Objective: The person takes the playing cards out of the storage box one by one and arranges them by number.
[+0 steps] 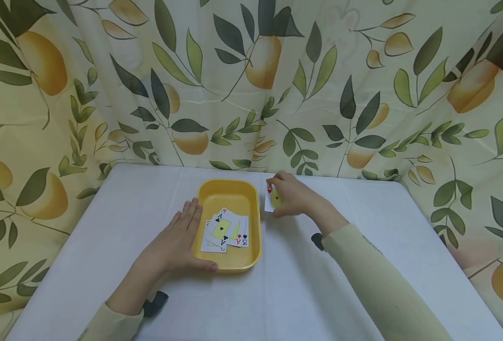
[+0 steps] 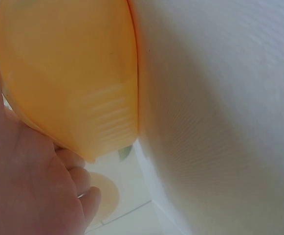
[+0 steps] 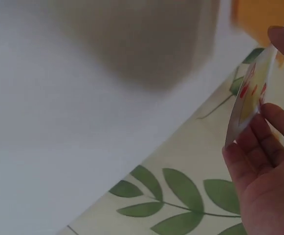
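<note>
A yellow plastic tray (image 1: 230,263) stands on the white table, with several playing cards (image 1: 237,230) lying overlapped in it. On top is an ace of clubs (image 1: 221,229). My left hand (image 1: 172,244) rests along the tray's left side, fingers straight at the rim and thumb spread by the near edge. To the right of the tray, my right hand (image 1: 294,195) pinches a playing card (image 1: 269,204) with red hearts and a yellow centre. That card stands tilted between thumb and fingertips in the right wrist view, its face partly hidden by the hand.
A white cloth (image 1: 302,303) covers the table. Behind it hangs a curtain (image 1: 242,109) printed with fruit and leaves. Dark straps (image 1: 155,304) show at both wrists, under pale sleeves (image 1: 383,274).
</note>
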